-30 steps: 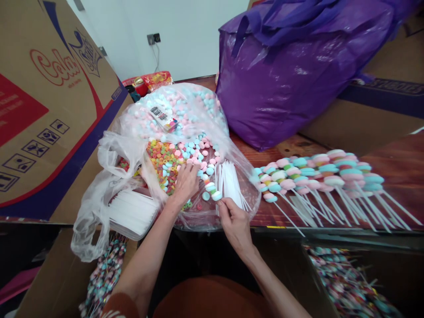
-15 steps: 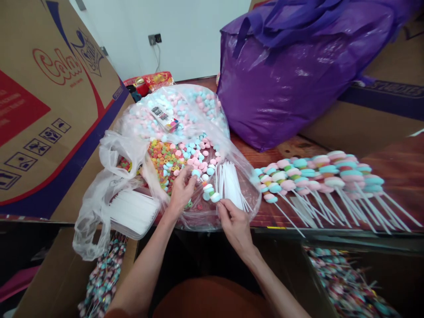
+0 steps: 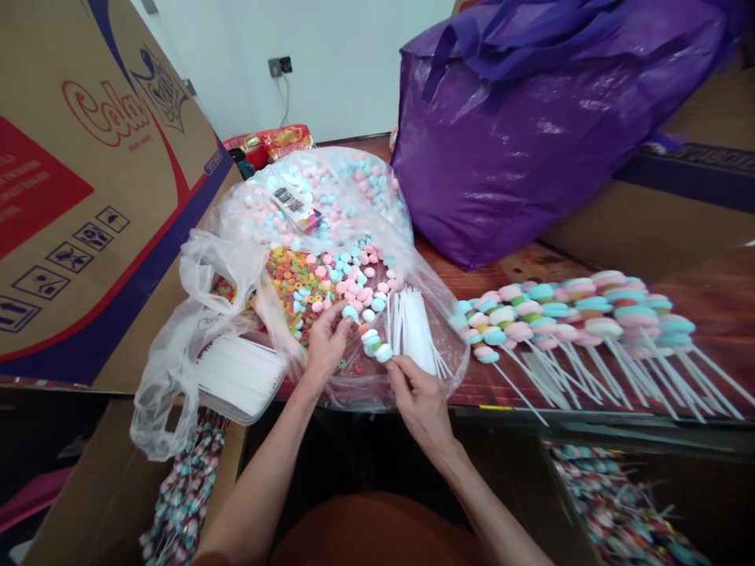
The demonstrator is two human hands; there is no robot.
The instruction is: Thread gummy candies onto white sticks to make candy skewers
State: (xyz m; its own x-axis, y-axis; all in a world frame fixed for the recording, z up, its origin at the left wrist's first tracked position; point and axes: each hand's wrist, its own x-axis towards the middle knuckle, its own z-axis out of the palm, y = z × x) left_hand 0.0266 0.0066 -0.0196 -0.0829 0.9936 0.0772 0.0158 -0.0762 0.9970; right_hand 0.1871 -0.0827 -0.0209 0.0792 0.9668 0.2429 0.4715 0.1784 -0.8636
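Between thumb and fingers, my left hand (image 3: 326, 344) pinches a blue marshmallow (image 3: 350, 313). My right hand (image 3: 421, 399) is closed on the lower end of a candy skewer (image 3: 371, 338), whose stick is mostly hidden. White and blue marshmallows with green and orange-red gummy rings are threaded on it, and its tip points up-left toward the blue marshmallow. Loose pink and blue marshmallows (image 3: 355, 292) lie just beyond my left hand. Left of them is a heap of colourful gummy rings (image 3: 300, 275). A bunch of white sticks (image 3: 411, 328) lies behind my right hand.
Finished skewers (image 3: 566, 310) lie in a row on the right of the table. A purple bag (image 3: 519, 149) stands behind, and a big carton (image 3: 135, 236) at left. A tub of white sticks (image 3: 241, 377) sits front left. Open boxes below hold wrapped skewers (image 3: 182, 487).
The view has shifted slightly, so the table's contents appear a little further right. Both hands keep their grips, with barely any movement of the marshmallow or skewer.
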